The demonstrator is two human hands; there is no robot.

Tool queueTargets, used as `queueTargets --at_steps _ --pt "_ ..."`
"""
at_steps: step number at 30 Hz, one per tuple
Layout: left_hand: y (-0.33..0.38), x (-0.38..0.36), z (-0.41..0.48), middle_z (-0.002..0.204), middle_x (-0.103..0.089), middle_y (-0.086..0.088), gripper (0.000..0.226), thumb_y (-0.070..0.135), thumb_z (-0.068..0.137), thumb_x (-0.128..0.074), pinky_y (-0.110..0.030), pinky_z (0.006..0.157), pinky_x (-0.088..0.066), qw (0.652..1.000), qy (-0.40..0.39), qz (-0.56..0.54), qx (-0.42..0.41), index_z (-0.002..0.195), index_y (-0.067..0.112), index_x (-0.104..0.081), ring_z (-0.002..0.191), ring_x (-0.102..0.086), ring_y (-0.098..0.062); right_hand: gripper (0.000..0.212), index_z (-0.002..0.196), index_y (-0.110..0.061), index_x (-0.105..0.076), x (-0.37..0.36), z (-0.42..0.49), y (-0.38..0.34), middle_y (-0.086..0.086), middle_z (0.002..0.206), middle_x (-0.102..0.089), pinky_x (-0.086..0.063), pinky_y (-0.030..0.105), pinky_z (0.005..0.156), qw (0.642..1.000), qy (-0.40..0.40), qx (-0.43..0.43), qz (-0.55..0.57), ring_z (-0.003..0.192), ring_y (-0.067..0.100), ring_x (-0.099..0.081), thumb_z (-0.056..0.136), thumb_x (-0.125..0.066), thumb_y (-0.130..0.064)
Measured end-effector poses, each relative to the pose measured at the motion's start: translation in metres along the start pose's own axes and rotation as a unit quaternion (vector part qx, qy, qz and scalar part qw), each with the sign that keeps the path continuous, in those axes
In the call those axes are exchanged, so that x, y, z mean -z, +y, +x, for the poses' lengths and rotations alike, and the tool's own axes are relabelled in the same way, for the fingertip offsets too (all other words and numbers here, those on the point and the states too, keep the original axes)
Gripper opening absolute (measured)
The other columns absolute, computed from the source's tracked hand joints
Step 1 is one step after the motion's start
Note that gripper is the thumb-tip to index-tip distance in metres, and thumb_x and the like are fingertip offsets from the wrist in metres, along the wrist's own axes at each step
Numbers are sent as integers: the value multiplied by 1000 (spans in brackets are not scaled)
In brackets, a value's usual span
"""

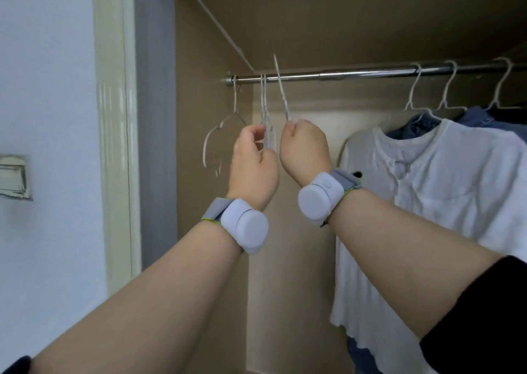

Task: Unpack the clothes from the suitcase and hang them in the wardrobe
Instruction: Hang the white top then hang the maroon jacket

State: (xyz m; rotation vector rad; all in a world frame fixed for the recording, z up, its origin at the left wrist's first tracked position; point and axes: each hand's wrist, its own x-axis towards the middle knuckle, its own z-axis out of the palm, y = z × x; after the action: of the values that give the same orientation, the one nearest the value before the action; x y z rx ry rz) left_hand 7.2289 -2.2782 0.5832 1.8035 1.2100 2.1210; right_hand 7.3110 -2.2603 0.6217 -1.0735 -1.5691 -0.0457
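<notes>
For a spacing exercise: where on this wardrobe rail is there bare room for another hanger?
Bare: the rail between the hanger in the right hand and the white shirt. Crowded: the left end, with empty hangers and the left hand; the right end, with hung clothes.

A pale blue wall point(48, 59) fills the view from 8 to 11 o'clock. Glossy cream trim point(114, 117) runs upright along its right edge, and a cream switch plate point(14, 176) sits at 9 o'clock.
</notes>
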Motion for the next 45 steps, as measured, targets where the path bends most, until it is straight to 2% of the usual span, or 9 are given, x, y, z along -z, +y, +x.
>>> queueTargets --at_steps 4,7,11,14,18,21,27,33,45 --pt "7 -28 -20 100 -59 3 25 8 93 -39 -32 86 -45 993 -75 -55 76 111 22 -51 85 -57 -12 34 113 11 -55 48 -19 11 29 120 -55 -40 37 88 993 -107 -53 -4 113 39 -52 98 -31 -7" --pt "9 -43 -39 91 -59 2 16 14 97 -39 -31 75 -45 981 -128 -81 123 105 24 -49 77 -57 -11 34 118 8 -54 67 -28 27 24 115 -59 -44 30 72 981 -167 -92 -12 112 37 -55 95 -34 -6" --pt "15 -59 -68 72 -57 3 23 12 98 -36 -27 63 -39 964 -177 -104 167 120 18 -41 67 -56 -9 22 88 -2 -65 86 -48 44 13 81 -59 -40 21 54 952 -283 -59 -106 68 27 -59 92 -44 -3" --pt "-2 -61 -83 74 -64 -9 32 3 91 -37 -24 62 -38 955 -212 -53 201 122 12 -42 72 -57 -17 29 65 -16 -50 87 -60 63 -1 63 -50 -32 9 30 924 -352 -86 -122 41 7 -46 93 -44 -8" --pt "-26 -44 -107 82 -67 -14 26 -6 85 -42 -15 51 -39 934 -268 22 235 94 0 -65 61 -52 -13 17 86 -7 -64 73 -75 75 -1 54 -48 -30 12 29 853 -487 -91 -165 36 5 -41 94 -50 -15" --pt "-38 -25 -119 65 -58 -6 28 -2 90 -44 -17 55 -42 927 -275 73 244 72 11 -61 59 -52 -15 29 69 -11 -54 56 -83 75 -6 32 -42 -24 8 31 805 -565 -123 -135 23 7 -32 96 -45 -15" --pt "-46 56 -130 54 -58 3 31 11 91 -56 -25 68 -46 906 -278 144 285 62 19 -63 56 -54 -11 29 67 -16 -61 11 -109 39 -8 36 -42 -27 15 35 792 -604 -32 -85 28 8 -31 92 -49 -20" --pt "-28 139 -146 68 -60 0 12 26 84 -64 -30 79 -51 865 -335 178 328 82 14 -66 66 -59 -12 35 66 -11 -59 -20 -136 -33 -7 31 -42 -26 8 30 701 -693 105 -131 23 5 -34 97 -45 -19" --pt "-55 268 -147 67 -69 3 15 22 90 -61 -37 91 -53 873 -189 245 377 84 12 -70 72 -66 -11 27 72 -15 -62 -116 -171 -119 -7 39 -44 -28 13 37 702 -691 161 -70 29 9 -32 93 -49 -26"
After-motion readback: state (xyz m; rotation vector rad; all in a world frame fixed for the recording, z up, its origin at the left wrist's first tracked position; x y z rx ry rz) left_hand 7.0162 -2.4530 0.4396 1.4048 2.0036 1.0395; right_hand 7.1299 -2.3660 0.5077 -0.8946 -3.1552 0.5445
